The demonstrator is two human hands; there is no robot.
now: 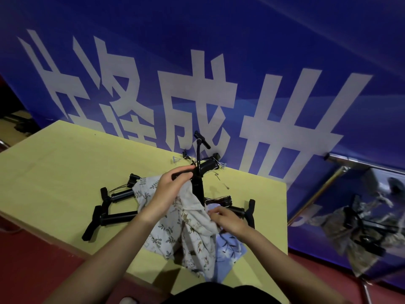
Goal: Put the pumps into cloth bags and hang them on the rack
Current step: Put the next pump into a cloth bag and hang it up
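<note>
Nearest us, our right hand [228, 220] pinches the mouth of the cream animal-print cloth bag [197, 229], which drapes over the front edge of the yellow surface [54, 163] beside a blue leaf-print bag [228, 251]. Our left hand [173, 189] grips the handle of a black pump [198, 183] standing upright in that bag. 2 more pumps [114, 207] lie left. Beyond, a blue banner [285, 62].

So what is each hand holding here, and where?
Left hand grips the upright pump by its handle; right hand pinches the cloth bag at its mouth.
</note>
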